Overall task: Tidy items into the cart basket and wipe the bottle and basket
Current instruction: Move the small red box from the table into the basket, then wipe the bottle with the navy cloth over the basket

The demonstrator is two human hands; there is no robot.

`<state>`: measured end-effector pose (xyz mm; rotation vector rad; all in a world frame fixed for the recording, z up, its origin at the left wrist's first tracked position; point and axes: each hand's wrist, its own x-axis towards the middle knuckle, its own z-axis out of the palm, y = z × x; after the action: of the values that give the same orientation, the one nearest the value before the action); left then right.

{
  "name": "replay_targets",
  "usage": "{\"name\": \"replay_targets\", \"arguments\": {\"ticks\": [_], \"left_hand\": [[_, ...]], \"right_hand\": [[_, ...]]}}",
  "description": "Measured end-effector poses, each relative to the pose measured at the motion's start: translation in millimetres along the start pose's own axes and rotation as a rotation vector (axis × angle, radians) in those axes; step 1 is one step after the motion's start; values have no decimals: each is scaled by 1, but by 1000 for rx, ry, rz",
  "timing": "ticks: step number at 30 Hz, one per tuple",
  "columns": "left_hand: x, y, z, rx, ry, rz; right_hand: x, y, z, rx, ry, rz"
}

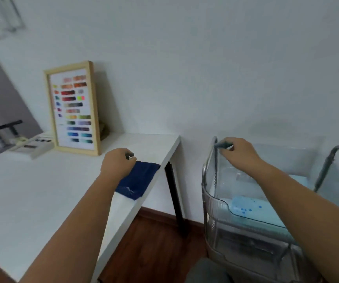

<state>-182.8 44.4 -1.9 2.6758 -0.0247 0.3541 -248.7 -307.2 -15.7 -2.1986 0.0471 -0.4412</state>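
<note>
On table edge point(170, 152): dark blue cloth point(139, 180), flat, rumpled.

Motion blur softens the whole frame. The left hand point(118, 162), fingers curled, covers the near corner of a dark blue cloth point(139, 179), and whether it grips the fabric cannot be told. The right hand point(238, 153) pinches a small dark object point(222, 144), too blurred to identify, at the cart basket point(215, 203) rim. Lower right, the cart runs off the frame edge; its clear walls smear the pale blue contents point(252, 209). At upper left, a wall fixture point(7, 15) is cropped and unreadable.
</note>
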Motion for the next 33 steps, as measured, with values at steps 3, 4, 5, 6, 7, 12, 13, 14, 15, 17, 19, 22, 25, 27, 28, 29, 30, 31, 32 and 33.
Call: {"name": "replay_targets", "arguments": {"ticks": [3,4,5,6,7,12,13,14,15,17,19,22,25,27,28,29,30,31,32,33], "left_hand": [[-2,-45,2,303,-91,-249],[-4,-55,5,369,-146,-324],[-6,-61,10,388,-190,-368],[-8,-67,16,370,-220,-386],[-11,-70,21,329,-231,-390],[-9,-73,27,-15,-73,-392],[-8,-72,25,-151,-58,-359],[-8,-69,22,-293,-42,-324],[-10,-66,18,-401,-15,-288],[-12,-54,7,-481,28,-172],[-14,-38,-6,-504,6,-18],[-20,-7,-29,-550,-111,210],[-29,25,-47,-607,-198,377],[-32,43,-54,-643,-216,453],[-33,52,-55,-672,-226,484],[-34,60,-56,-714,-245,505],[-35,69,-55,-771,-274,514],[-35,77,-53,-840,-316,514],[-36,85,-49,-905,-360,512],[-37,93,-45,-959,-402,511]], "right_hand": [[-9,-35,35,48,-61,-89],[-11,-44,48,41,-95,-110],[-12,-53,60,22,-127,-130],[-14,-60,72,4,-166,-147],[-16,-66,83,-6,-214,-156],[-21,-77,130,-34,-369,-161],[-24,-79,137,-44,-382,-171],[-26,-80,143,-62,-389,-191],[-29,-81,147,-78,-391,-215],[-31,-83,152,-75,-374,-243],[-27,-87,149,-29,-322,-236],[-18,-95,130,58,-278,-201],[-13,-101,101,123,-287,-234],[-15,-103,77,230,-312,-202],[-17,-102,66,307,-327,-162],[-19,-98,55,403,-347,-107],[-22,-93,45,508,-383,-42],[-26,-87,36,618,-437,22],[-31,-81,27,709,-493,73],[-36,-75,20,770,-531,112]]}}
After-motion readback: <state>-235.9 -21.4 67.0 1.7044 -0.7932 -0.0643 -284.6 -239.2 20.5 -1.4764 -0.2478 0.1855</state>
